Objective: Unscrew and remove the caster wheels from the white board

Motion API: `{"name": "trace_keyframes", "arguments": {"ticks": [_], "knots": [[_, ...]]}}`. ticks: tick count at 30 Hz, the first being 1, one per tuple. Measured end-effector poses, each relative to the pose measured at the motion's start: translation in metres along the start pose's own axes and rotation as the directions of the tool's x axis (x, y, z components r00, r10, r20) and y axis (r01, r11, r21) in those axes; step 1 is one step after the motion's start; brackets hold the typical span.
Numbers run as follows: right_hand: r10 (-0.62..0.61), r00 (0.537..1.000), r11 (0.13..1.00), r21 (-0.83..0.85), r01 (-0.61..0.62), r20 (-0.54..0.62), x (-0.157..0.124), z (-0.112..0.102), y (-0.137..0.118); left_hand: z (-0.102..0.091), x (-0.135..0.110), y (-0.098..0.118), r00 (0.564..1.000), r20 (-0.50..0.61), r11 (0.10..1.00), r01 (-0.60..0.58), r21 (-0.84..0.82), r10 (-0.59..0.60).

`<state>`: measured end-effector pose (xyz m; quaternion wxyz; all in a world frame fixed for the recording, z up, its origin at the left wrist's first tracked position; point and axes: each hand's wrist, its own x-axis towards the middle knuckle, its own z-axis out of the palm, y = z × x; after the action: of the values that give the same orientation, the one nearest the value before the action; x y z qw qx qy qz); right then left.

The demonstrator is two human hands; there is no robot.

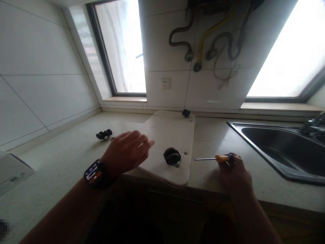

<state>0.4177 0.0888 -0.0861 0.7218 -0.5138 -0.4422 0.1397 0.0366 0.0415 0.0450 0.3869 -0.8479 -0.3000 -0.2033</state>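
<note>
A white board (pixel 172 130) lies flat on the counter with a black caster wheel (pixel 172 156) fixed near its front right corner and another black caster (pixel 186 113) at its far edge. My left hand (pixel 127 150), a smartwatch on its wrist, rests palm down on the board's left part with fingers stretched out. My right hand (pixel 232 173) is closed round the orange-and-black handle of a screwdriver (pixel 215 158), whose metal shaft points left towards the near caster. A loose black caster (pixel 104 134) lies on the counter to the left of the board.
A steel sink (pixel 281 149) is set into the counter at the right, with a tap at its far side. Tiled walls, two windows, a wall socket (pixel 166 83) and hanging hoses stand behind. A white box (pixel 11 171) sits at the far left.
</note>
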Motion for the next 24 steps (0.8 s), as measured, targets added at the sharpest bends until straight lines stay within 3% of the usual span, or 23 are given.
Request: {"name": "trace_keyframes", "arguments": {"ticks": [3,6,11,13,15,18,24], "knots": [[0.077,0.997,0.982,0.173,-0.072,-0.024,0.004,0.003,-0.003,0.001,0.008,0.027,0.994,-0.033,0.987,-0.104,-0.123,0.101],[0.136,0.990,0.932,0.342,-0.119,-0.025,0.014,0.005,-0.014,0.005,0.012,0.048,0.989,-0.069,0.966,-0.140,-0.218,0.128],[0.128,0.992,0.837,0.539,-0.100,-0.015,0.031,0.008,-0.062,0.010,0.012,0.064,0.991,-0.083,0.955,-0.125,-0.267,0.106],[0.033,0.999,0.789,0.613,-0.045,0.031,0.034,0.011,-0.089,0.012,0.011,0.064,0.993,-0.077,0.957,-0.108,-0.268,0.090],[-0.118,0.991,0.805,0.590,0.056,0.067,0.035,0.015,-0.113,0.014,0.009,0.064,0.994,-0.071,0.959,-0.098,-0.265,0.082],[-0.309,0.943,0.822,0.534,0.198,0.125,0.035,0.022,-0.139,0.017,0.007,0.065,0.995,-0.062,0.960,-0.093,-0.263,0.079],[-0.536,0.830,0.776,0.478,0.412,0.155,0.030,0.041,-0.162,0.021,0.002,0.065,0.996,-0.061,0.967,-0.084,-0.242,0.071]]}}
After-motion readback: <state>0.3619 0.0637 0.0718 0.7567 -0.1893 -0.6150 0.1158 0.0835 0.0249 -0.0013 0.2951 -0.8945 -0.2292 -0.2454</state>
